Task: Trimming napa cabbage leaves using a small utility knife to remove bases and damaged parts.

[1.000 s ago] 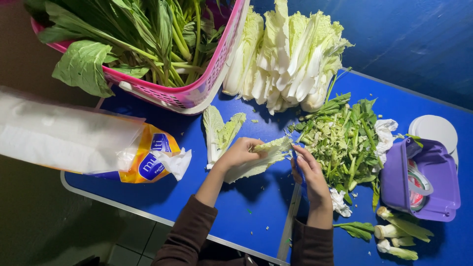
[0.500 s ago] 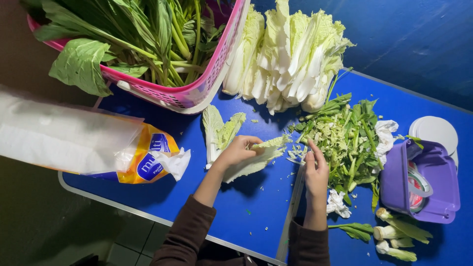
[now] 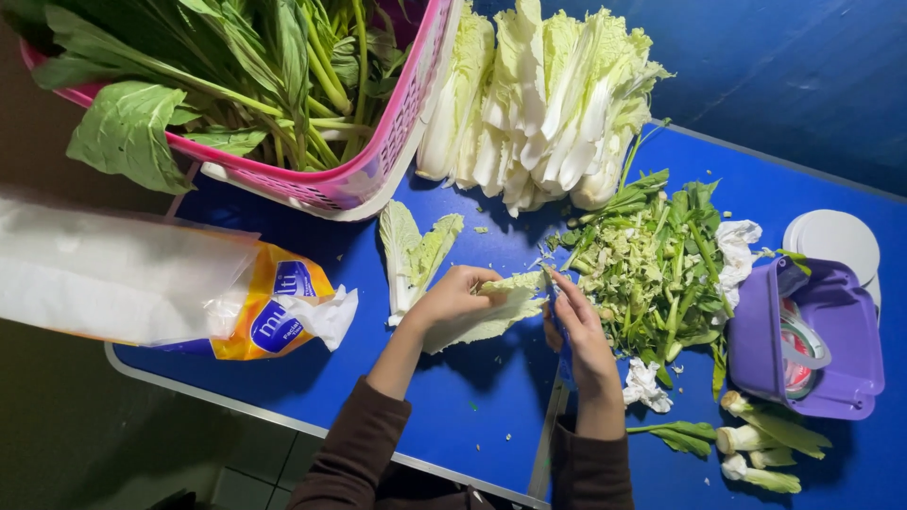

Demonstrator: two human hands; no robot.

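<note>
My left hand (image 3: 452, 298) presses down on a pale green cabbage leaf (image 3: 491, 316) lying on the blue table (image 3: 472, 406). My right hand (image 3: 584, 332) is at the leaf's right end, fingers closed around a small knife (image 3: 557, 316) whose thin blade barely shows. Just right of that hand lies a pile of chopped greens (image 3: 652, 264). Two more cabbage leaves (image 3: 411, 250) lie left of my left hand.
A pink basket (image 3: 378, 165) of leafy greens stands at the back left, with whole cabbage leaves (image 3: 543, 113) beside it. A plastic bag (image 3: 123, 283) and yellow packet (image 3: 269, 316) lie left. A purple container (image 3: 812, 340), white lid (image 3: 836, 241) and cut stems (image 3: 756, 453) sit right.
My right hand has moved up and forward to the leaf's right end. My left hand kept its hold on the leaf and shifted slightly.
</note>
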